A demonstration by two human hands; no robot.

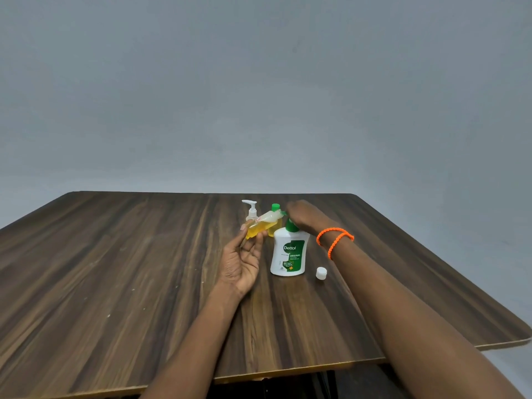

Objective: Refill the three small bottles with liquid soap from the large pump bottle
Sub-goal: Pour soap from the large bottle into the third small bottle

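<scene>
Left hand: the left hand (241, 262) is palm up, fingers curled round a small clear bottle (263, 224), so this grip is clamped on it.
Tilt: that small bottle lies slanted, neck up and to the right, its open mouth right at the green spout of the big pump bottle (288, 251); my read is it's angled that way so soap drops straight in.
Fill level: yellow liquid pools in the lower part of the tilted bottle, while the neck end looks clear, so I'd judge this one part-filled.
Right hand: the right hand (305, 216) sits on top of the pump head, fingers bent over it; it looks placed to press down, and I'd call this grip closed over the pump, though the fingertips are hidden.
Wrist: two orange bead bands (335, 240) circle the right wrist.
Pump bottle: white body, green pump, standing upright on the wooden surface (115, 269) between the two forearms, close in so both hands can reach it.
Label: "Dettol" reads clearly on the green panel, "ORIGINAL" beneath, and "99.99%" lower down; the finer print is too small to read.
Loose cap: a small white cap (321, 273) rests on the surface just right of the pump bottle, likely off the bottle being filled.
Waiting bottles: behind stand a little bottle with a white pump (251, 211) and one with a green cap (275, 208) holding yellow liquid, parked at the back out of the way.
</scene>
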